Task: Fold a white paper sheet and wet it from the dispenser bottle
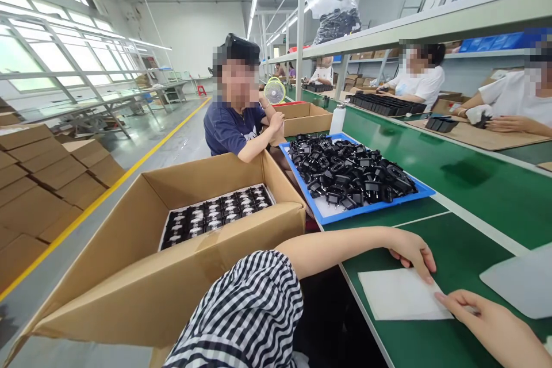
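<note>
White sheet lies flat on a green workbench, on the camera's side of the blue tray, which is heaped with black plug-like parts. The wearer's left hand, fingers bent and narrowly spaced, touches the sheet's corner farthest right of the tray; the right hand, fingers curled, meets the same edge closer to the camera. Whether the 2 hands pinch it cannot be told. Handling it well likely means light fingertip pressure and no creasing. Paper or cloth, 1 layer or several, is unclear. Right of the tray, a pale panel is cut off; left of it, the carton's near wall hides part of its contents.
</note>
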A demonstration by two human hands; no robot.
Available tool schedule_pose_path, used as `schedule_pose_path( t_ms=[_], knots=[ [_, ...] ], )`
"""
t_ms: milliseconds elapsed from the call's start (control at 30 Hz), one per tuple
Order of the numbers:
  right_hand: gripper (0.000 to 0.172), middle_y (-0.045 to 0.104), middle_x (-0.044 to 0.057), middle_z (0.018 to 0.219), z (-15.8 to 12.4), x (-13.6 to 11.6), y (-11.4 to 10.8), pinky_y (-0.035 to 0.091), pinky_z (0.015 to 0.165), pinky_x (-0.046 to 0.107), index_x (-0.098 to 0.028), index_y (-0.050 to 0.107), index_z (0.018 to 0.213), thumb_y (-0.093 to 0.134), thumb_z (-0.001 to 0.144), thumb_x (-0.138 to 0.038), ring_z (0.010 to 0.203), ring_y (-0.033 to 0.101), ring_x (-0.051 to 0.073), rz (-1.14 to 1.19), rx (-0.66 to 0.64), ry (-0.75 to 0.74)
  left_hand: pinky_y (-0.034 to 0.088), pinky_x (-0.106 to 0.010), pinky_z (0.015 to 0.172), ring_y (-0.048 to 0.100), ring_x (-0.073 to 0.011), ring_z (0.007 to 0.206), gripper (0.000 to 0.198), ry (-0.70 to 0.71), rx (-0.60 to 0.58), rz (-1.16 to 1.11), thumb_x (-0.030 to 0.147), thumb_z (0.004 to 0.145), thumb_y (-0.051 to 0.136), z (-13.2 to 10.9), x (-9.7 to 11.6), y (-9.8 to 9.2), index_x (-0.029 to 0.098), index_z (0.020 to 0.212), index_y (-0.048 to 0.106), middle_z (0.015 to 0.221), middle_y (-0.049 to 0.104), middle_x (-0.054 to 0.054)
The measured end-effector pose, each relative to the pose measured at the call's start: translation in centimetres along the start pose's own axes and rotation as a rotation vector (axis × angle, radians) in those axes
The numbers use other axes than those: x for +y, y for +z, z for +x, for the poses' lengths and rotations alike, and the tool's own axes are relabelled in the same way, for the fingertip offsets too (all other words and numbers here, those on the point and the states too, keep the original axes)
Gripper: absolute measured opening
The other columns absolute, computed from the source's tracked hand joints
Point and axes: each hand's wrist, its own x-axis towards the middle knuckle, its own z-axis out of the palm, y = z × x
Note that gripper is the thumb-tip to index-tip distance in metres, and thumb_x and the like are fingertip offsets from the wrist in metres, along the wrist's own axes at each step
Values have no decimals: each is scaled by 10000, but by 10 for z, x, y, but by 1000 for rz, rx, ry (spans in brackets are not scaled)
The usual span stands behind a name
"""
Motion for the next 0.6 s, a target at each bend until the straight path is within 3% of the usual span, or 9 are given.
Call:
schedule_pose_path(
  t_ms=[133, 233, 300, 400, 500, 600],
  knots=[
    [186, 518, 40, 575, -1, 0, -1, 326, 594, 356, -327, 473, 459, 419, 533, -489, 583, 483, 264, 46, 15, 21, 314, -173, 462, 415, -50, 525, 259, 98, 22, 72, 297, 678, 509, -3, 3, -5, 148, 887, 473, 692, 490, 34],
    [164, 529, 39, 586, -3, -1, -2, 324, 599, 358, -338, 487, 465, 427, 515, -482, 595, 485, 268, 58, 24, 24, 366, -182, 577, 472, -91, 755, 305, 146, 248, 231, 321, 710, 465, -20, 8, 1, 140, 953, 432, 919, 508, -9],
    [190, 507, 35, 543, -5, -1, -2, 319, 590, 358, -338, 478, 458, 404, 535, -495, 560, 474, 261, 48, 18, 22, 371, -207, 610, 467, -126, 830, 334, 159, 430, 380, 380, 724, 423, -41, 7, 15, 147, 964, 429, 962, 503, -26],
    [231, 467, 37, 494, -7, -2, -2, 312, 569, 359, -320, 442, 424, 385, 546, -508, 524, 456, 259, 27, 6, 18, 364, -242, 660, 470, -159, 836, 382, 182, 594, 567, 454, 702, 424, -78, -6, 50, 153, 933, 462, 916, 527, -41],
    [285, 429, 47, 459, -8, -3, 1, 308, 544, 366, -292, 383, 377, 367, 542, -523, 495, 439, 265, 15, 34, 19, 342, -265, 698, 474, -151, 834, 372, 185, 670, 623, 483, 681, 445, -105, -32, 82, 169, 875, 491, 926, 544, -26],
    [299, 445, 51, 481, -10, -2, 2, 314, 548, 372, -293, 386, 390, 346, 573, -527, 502, 446, 269, 29, 65, -10, 293, -285, 788, 458, -121, 907, 286, 225, 708, 584, 450, 720, 420, -116, -55, 98, 193, 815, 500, 970, 546, 19]
  ],
)
